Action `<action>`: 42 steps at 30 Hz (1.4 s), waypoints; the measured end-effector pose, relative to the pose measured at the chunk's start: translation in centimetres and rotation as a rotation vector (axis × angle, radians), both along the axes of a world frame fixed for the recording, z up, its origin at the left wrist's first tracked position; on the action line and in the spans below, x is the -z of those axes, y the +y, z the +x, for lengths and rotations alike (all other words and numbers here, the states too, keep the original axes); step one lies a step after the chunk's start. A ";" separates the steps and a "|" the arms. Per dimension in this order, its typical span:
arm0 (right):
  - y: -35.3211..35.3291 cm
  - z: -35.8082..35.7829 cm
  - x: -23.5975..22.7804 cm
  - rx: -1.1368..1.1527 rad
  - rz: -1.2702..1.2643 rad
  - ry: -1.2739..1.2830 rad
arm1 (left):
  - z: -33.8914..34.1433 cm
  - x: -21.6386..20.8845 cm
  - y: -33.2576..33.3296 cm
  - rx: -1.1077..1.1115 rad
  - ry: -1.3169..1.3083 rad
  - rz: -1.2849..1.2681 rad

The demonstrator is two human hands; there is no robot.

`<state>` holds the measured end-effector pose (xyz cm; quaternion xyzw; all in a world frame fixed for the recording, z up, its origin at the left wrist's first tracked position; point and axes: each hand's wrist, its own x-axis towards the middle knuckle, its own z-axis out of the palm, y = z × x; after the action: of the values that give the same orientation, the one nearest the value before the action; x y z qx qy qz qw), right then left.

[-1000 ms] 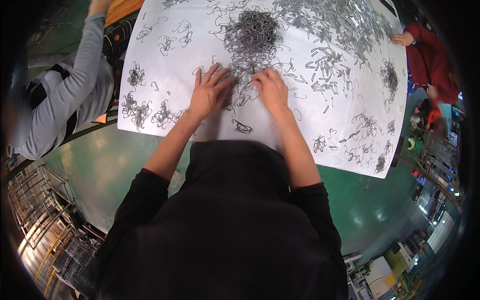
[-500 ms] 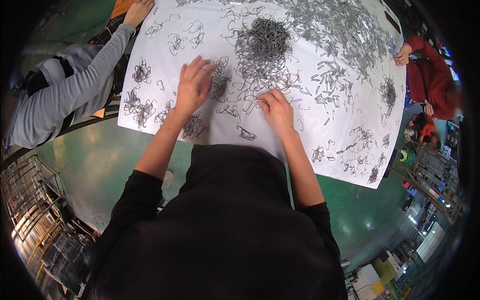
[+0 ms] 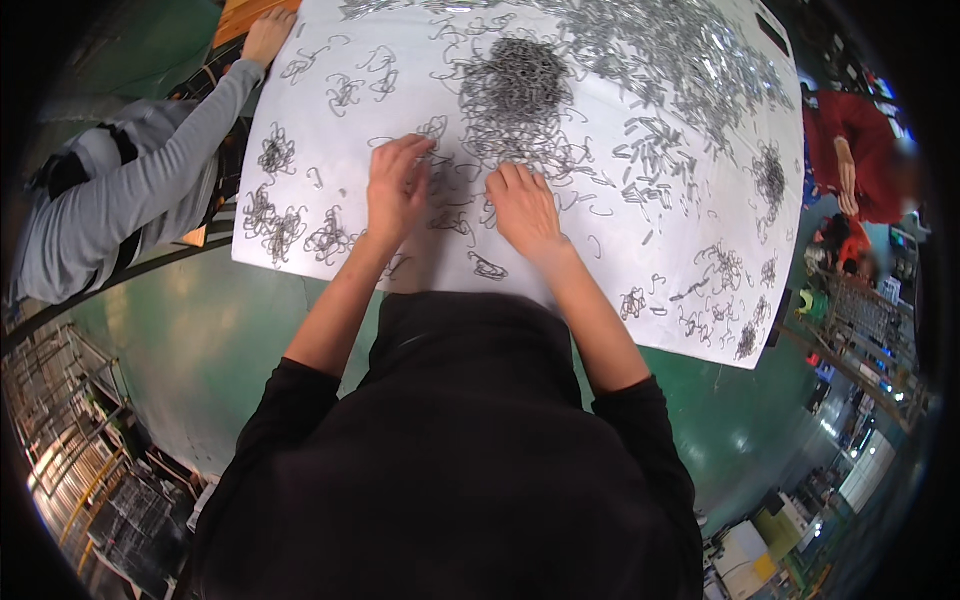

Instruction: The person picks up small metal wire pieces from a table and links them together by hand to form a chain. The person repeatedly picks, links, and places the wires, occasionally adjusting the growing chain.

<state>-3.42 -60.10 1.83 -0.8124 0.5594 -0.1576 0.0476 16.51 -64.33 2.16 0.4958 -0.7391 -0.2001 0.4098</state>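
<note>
A white sheet-covered table (image 3: 330,180) is strewn with bent dark wire hooks. My left hand (image 3: 398,195) hovers low at a loose cluster of wire hooks (image 3: 432,128), thumb apart from its bent fingers, and nothing shows between them. My right hand (image 3: 525,212) bends over the near edge of the spread hooks, fingertips curled down and pressed together; what they hold, if anything, is hidden. Beyond it rises a dense pile of wire hooks (image 3: 525,80). A few hooks (image 3: 488,266) lie close to my body, and small tangled groups (image 3: 285,230) lie left of my left hand.
Short shiny narrow pieces (image 3: 680,50) cover the far right of the table. More hook heaps (image 3: 770,178) lie along the right side. A person in a grey sleeve (image 3: 190,150) rests a hand on the left edge; a person in red (image 3: 850,150) is at the right.
My right hand has moved left, toward my left hand. My left hand has shifted slightly right and nearer to me. The person in red has drawn a hand off the table.
</note>
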 end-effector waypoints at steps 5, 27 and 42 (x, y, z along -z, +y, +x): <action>7.6 -4.9 0.4 0.582 0.125 -0.587 | -8.2 1.4 0.5 0.370 -0.026 0.059; 9.8 -9.3 -5.1 1.021 0.326 -1.923 | -17.8 -3.7 3.5 0.613 0.322 1.006; 9.7 -10.8 -2.4 1.110 0.094 -1.922 | -20.0 -0.9 2.3 0.573 0.061 0.452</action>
<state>-14.21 -50.41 4.18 0.0138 0.5811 -0.6999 0.4151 -3.51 -62.06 3.09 0.3407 -0.7725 -0.4797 0.2388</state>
